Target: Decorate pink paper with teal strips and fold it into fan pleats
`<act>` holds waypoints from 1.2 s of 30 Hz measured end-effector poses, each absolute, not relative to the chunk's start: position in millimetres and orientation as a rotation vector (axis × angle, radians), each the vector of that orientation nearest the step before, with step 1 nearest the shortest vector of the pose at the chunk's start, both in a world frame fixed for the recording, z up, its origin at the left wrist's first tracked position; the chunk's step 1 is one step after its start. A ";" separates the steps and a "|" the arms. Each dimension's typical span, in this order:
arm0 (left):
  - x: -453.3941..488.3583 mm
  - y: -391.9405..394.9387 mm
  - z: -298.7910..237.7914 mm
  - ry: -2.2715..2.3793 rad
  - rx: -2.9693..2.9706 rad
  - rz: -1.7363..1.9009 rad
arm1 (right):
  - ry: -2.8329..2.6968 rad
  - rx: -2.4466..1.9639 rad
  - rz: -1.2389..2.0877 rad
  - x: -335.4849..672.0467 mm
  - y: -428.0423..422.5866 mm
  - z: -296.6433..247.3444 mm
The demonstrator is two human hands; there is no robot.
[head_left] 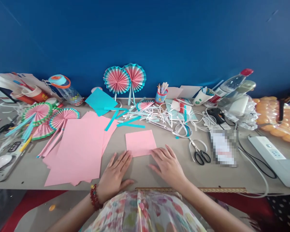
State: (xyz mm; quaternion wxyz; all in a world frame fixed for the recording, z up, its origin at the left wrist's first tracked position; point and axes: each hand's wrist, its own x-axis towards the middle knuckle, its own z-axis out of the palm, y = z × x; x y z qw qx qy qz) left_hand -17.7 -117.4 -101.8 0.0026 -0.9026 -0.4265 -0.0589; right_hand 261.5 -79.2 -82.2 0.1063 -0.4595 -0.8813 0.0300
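Observation:
A small folded pink paper point(140, 142) lies flat on the grey table point(174, 170) in front of me. My left hand point(116, 174) rests palm down beside its near left corner, fingers stretched out, a red bead bracelet on the wrist. My right hand point(168, 164) lies flat too, its fingertips on the paper's near right corner. Neither hand holds anything.
A stack of pink sheets point(79, 151) lies to the left, with finished paper fans point(52, 120) beyond it. Two fans point(125, 79) stand against the blue wall. Paper strips point(149, 116), black-handled scissors point(199, 153), cables, a power strip point(268, 148) and bottles crowd the right.

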 end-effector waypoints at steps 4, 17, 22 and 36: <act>-16.8 -116.1 -98.9 -1.421 -2.871 -0.275 | -2.652 -1.270 0.050 235.1 -66.9 -80.4; 14.2 -97.3 -70.5 -1.627 -2.688 -1.095 | -1.221 -1.018 1.298 210.2 -64.9 -65.5; 31.1 -76.4 -67.3 -1.464 -2.660 -0.996 | -0.785 -0.833 1.661 194.1 -69.9 -66.5; 26.1 -61.5 -81.1 -1.420 -2.801 -0.848 | -2.119 -1.260 0.102 251.8 -73.1 -85.9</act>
